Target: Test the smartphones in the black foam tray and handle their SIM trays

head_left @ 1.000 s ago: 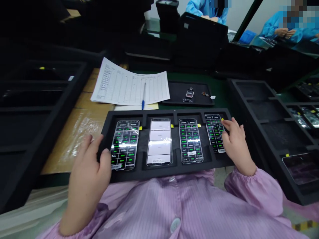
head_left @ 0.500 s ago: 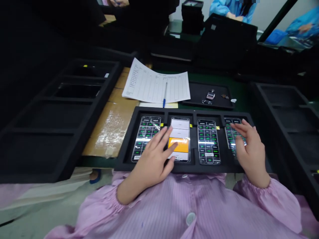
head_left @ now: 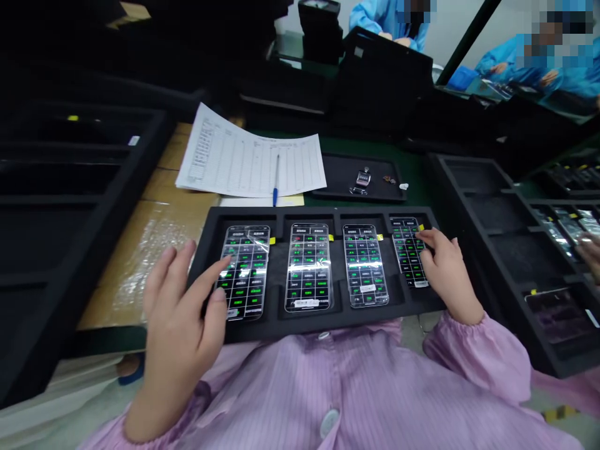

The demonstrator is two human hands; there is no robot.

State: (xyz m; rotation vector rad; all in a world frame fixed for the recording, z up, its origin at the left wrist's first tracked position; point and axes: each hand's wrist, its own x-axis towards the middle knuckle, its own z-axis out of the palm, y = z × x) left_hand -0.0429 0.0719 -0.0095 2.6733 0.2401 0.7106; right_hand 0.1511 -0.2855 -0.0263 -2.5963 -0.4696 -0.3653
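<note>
Black four-slot tray (head_left: pixel 281 327) in front of the worker, one lit smartphone per slot. Left hand (head_left: pixel 182 325) spread loosely, gripping nothing, index fingertip at leftmost phone (head_left: pixel 247 275)'s menu grid; can't tell if it's touching. Right hand (head_left: pixel 447 275) half-curled by rightmost phone (head_left: pixel 409 255)'s upper right edge, near yellow tab (head_left: pixel 421 227); grip unclear. Reads as on-screen menu work. Next move calls for a light, accurate tap, no nudging.

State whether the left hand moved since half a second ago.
Yes: the left hand shifted left along the black tray, from second phone to leftmost phone.
</note>
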